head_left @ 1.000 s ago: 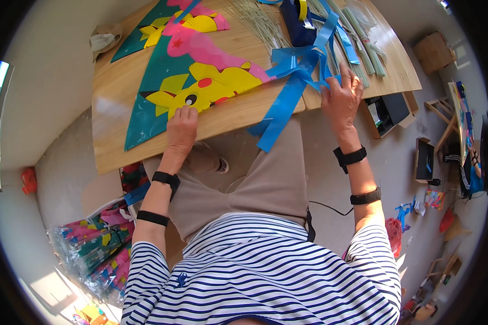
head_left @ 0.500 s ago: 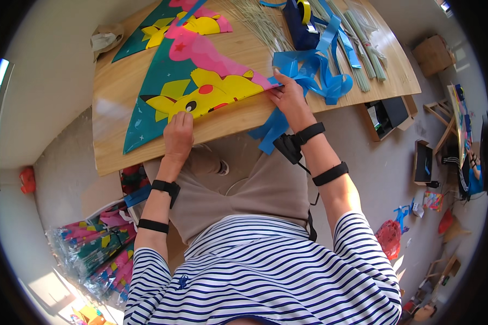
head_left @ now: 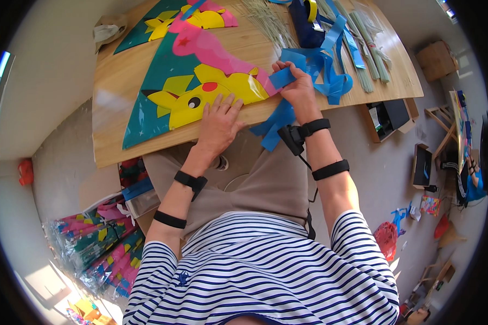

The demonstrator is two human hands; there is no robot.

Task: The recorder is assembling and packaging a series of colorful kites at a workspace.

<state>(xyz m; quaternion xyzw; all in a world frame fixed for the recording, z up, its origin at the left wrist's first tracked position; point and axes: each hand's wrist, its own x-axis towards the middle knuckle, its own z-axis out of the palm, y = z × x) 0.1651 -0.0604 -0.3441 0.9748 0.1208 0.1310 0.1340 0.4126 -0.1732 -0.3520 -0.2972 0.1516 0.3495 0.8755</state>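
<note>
A folded triangular kite (head_left: 162, 103) in green, pink and yellow, printed with a cartoon animal head, lies on the wooden table. My left hand (head_left: 220, 123) rests with its fingers spread on the yellow part, along the near edge. At the kite's pink right-hand tip, my right hand (head_left: 298, 89) is closed on a blue ribbon (head_left: 281, 79), whose flat end sticks out to the left over the tip. More of the blue ribbon (head_left: 336, 89) lies in loops to the right, and one length hangs over the table's front edge.
A second kite (head_left: 146, 30) lies farther back. Behind the ribbon stands a dark blue tape dispenser (head_left: 307, 24) with a yellow ring. Thin rods (head_left: 268, 24) and bundled rods (head_left: 366, 46) cover the far right. Bagged kites (head_left: 95, 238) lie at lower left; an open box (head_left: 385, 116) is beside the table.
My left hand has slid right along the kite's edge and spread flat. My right hand has let go of the kite's tip and taken up the ribbon, with its end over the tip.
</note>
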